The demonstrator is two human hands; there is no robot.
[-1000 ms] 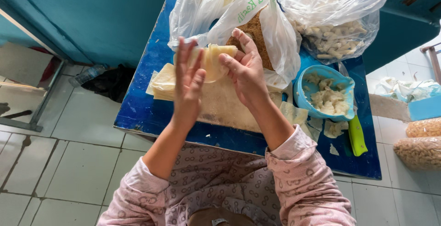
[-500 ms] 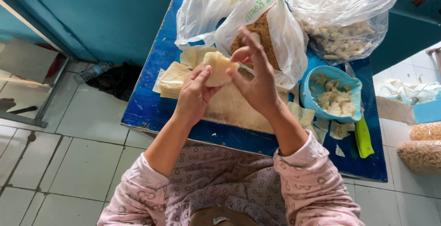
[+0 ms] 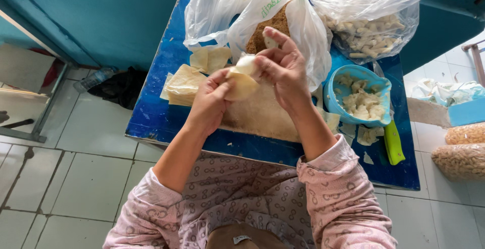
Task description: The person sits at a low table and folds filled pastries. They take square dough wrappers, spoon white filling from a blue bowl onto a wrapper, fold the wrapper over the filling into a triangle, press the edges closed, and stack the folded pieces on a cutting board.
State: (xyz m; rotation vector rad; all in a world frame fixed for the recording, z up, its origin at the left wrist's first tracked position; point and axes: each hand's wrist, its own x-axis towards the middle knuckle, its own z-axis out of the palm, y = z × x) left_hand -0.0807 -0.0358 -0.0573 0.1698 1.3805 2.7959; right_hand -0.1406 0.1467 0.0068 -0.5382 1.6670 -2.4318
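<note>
Three plastic bags, one blue bowl, two hands

Bright, even daylight, soft faint shadows, mild glare on plastic bags — slight wide-angle edge distortion, focus sharp

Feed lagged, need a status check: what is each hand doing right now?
Left hand: closed on the pale dough wrapper, gripping its lower edge.
Right hand: fingers pinched shut on the same wrapper's top.

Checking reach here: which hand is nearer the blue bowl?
Right. The right hand is just left of the blue bowl; the left hand lies farther left.
</note>
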